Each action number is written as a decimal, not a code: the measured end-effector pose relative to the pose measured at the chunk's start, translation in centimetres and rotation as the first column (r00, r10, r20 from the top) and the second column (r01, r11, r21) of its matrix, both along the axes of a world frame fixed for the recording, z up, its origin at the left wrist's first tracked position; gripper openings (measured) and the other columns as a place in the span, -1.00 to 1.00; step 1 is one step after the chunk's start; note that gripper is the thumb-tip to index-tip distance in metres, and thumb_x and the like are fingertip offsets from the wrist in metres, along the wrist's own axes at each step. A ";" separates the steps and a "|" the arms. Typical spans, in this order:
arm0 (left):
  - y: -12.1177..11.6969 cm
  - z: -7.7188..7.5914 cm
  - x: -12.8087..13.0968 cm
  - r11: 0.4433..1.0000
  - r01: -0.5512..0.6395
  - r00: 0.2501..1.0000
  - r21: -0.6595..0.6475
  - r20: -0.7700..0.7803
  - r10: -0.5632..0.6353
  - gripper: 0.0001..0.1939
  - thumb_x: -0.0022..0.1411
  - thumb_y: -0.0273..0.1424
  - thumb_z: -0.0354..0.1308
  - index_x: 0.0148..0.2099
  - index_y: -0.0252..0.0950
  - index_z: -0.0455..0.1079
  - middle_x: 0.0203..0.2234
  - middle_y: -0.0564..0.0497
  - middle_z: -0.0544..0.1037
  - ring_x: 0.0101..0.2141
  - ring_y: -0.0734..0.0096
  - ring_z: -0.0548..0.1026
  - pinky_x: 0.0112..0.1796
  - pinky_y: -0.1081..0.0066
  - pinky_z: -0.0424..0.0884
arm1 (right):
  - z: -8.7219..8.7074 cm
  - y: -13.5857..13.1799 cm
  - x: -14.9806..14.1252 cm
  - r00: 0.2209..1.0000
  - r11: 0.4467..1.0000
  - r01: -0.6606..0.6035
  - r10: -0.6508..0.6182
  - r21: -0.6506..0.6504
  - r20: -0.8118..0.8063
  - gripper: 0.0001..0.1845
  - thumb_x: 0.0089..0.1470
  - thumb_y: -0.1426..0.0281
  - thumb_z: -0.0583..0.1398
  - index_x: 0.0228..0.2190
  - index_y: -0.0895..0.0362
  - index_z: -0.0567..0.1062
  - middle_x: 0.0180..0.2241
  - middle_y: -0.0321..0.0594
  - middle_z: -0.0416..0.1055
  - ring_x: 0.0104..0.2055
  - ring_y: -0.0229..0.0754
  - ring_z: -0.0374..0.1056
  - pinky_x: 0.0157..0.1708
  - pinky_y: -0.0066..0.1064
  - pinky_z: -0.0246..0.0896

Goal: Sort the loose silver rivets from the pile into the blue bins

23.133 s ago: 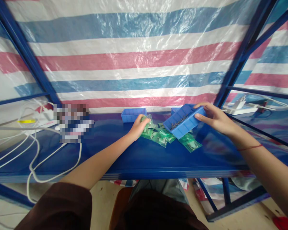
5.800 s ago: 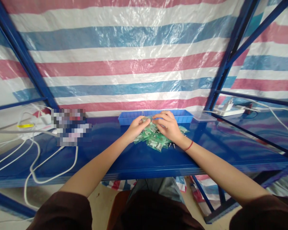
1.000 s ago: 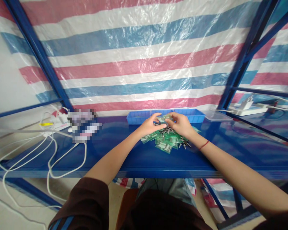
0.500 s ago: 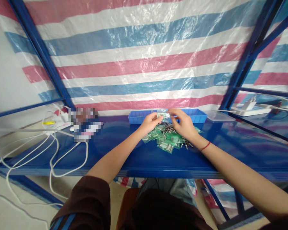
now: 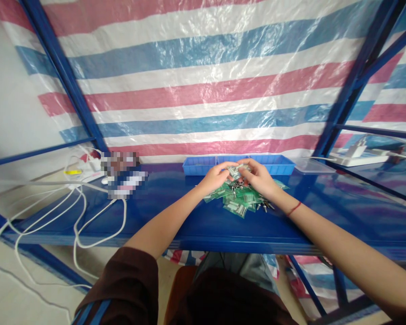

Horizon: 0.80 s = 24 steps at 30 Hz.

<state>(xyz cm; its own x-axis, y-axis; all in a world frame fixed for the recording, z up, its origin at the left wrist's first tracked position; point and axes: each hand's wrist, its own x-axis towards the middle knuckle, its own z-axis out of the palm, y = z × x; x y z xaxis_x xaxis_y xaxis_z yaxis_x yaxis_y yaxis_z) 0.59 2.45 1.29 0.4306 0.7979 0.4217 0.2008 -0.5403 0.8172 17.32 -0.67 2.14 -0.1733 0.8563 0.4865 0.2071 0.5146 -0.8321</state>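
Small clear packet with pale pieces inside, held up just above the heap, over the middle of the counter toward its back edge. Left hand: fingers bent narrow, pinching the packet's left side. Right hand: fingers curled in close, gripping its right side; fingertips partly hidden. Under both hands, a loose heap of green-tinted packets, overlapping, light strips showing through the film. Dark metal pieces among the packets and at the heap's right side, too small to identify. Behind the hands, a row of blue plastic bins along the counter's back edge, the middle one largely covered by the hands. Right of the row, a clear plastic lid, lying flat. Power strip near the back right corner, plug in place. Toward the left end, white cables, looping over the front edge; beside them, pixelated items, unreadable. Striped plastic sheeting behind. Red string on right wrist.
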 end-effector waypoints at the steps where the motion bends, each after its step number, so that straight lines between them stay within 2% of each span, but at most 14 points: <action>1: 0.0 0.0 -0.1 1.000 -0.006 1.000 -0.019 0.020 0.006 -0.65 0.20 -0.48 -0.08 -0.01 -0.22 0.37 -0.33 0.03 0.53 -0.40 0.49 0.46 -0.33 0.45 0.38 | -0.1 0.0 0.0 1.000 1.000 0.005 -0.005 0.010 0.010 -0.67 0.01 0.20 0.17 -0.20 0.11 0.34 -0.61 -0.35 0.33 -0.62 -0.25 0.28 -0.68 -0.44 0.17; 5: -0.7 0.5 -0.1 1.000 -0.026 0.996 0.014 0.088 0.024 -0.75 0.15 -0.35 0.11 -0.12 -0.30 0.42 -0.23 -0.03 0.53 -0.36 0.49 0.46 -0.28 0.45 0.39 | -0.2 -0.3 -0.1 0.994 0.995 0.043 -0.052 0.088 0.100 -0.63 0.03 0.18 0.13 -0.16 0.13 0.33 -0.60 -0.36 0.33 -0.66 -0.28 0.22 -0.66 -0.44 0.13; 9: -0.3 0.7 -0.1 0.998 -0.047 0.995 0.047 0.090 0.042 -0.77 0.12 -0.37 0.15 -0.15 -0.33 0.41 -0.23 -0.06 0.53 -0.42 0.53 0.46 -0.32 0.45 0.40 | 0.1 -0.8 0.0 0.929 0.946 0.151 -0.235 0.286 0.286 -0.52 0.06 0.20 0.10 -0.01 0.16 0.25 -0.50 -0.29 0.40 -0.65 -0.29 0.21 -0.57 -0.40 0.13; 11: 0.8 0.8 -0.7 0.987 -0.153 0.983 0.059 0.116 0.145 -0.76 0.14 -0.36 0.13 -0.13 -0.31 0.41 -0.25 -0.04 0.54 -0.44 0.52 0.46 -0.37 0.46 0.40 | 0.5 -1.1 0.1 0.898 0.919 0.201 -0.311 0.338 0.312 -0.48 0.08 0.21 0.08 0.03 0.21 0.20 -0.53 -0.28 0.39 -0.63 -0.26 0.22 -0.54 -0.39 0.12; 13: 2.2 0.8 -1.8 0.935 -0.350 0.927 0.054 0.163 0.337 -0.76 0.15 -0.35 0.12 -0.13 -0.31 0.41 -0.28 -0.03 0.55 -0.45 0.49 0.47 -0.39 0.46 0.41 | 1.0 -1.4 0.3 0.887 0.904 0.216 -0.339 0.368 0.312 -0.54 0.10 0.22 0.05 -0.02 0.22 0.26 -0.58 -0.29 0.37 -0.63 -0.25 0.22 -0.53 -0.40 0.11; 15: 3.5 0.8 -3.3 0.847 -0.530 0.838 0.030 0.168 0.518 -0.74 0.16 -0.34 0.11 -0.10 -0.30 0.40 -0.26 -0.04 0.55 -0.44 0.45 0.49 -0.36 0.43 0.43 | 1.4 -1.7 0.5 0.873 0.903 0.163 -0.320 0.397 0.369 -0.67 0.10 0.24 0.04 -0.18 0.18 0.38 -0.64 -0.33 0.32 -0.64 -0.26 0.20 -0.54 -0.42 0.09; 18: 4.7 0.7 -5.6 0.744 -0.656 0.754 0.128 0.087 0.651 -0.71 0.19 -0.32 0.07 -0.06 -0.30 0.40 -0.16 -0.07 0.54 -0.28 0.37 0.52 -0.19 0.37 0.41 | 1.9 -2.2 0.9 0.825 0.906 0.049 -0.274 0.420 0.494 -0.76 0.06 0.29 0.05 -0.45 0.15 0.45 -0.72 -0.38 0.20 -0.67 -0.32 0.13 -0.57 -0.46 0.01; 21: 4.6 0.4 -6.9 0.677 -0.654 0.670 0.338 -0.157 0.726 -0.67 0.21 -0.20 0.04 -0.07 -0.25 0.43 -0.11 -0.12 0.52 -0.06 0.16 0.42 0.00 0.14 0.27 | 2.2 -2.5 1.4 0.804 0.924 -0.046 -0.192 0.380 0.564 -0.77 0.01 0.33 0.08 -0.56 0.14 0.44 -0.76 -0.42 0.10 -0.68 -0.35 0.05 -0.59 -0.47 -0.05; 24: 3.9 0.2 -6.9 0.656 -0.624 0.534 0.425 -0.381 0.755 -0.58 0.23 -0.07 -0.07 -0.15 -0.21 0.48 -0.02 -0.19 0.44 0.11 -0.11 0.21 0.03 -0.18 0.06 | 2.2 -2.7 1.5 0.734 0.931 -0.261 0.019 0.256 0.679 -0.75 -0.02 0.24 0.16 -0.57 0.14 0.45 -0.69 -0.38 0.21 -0.62 -0.34 0.11 -0.55 -0.47 0.00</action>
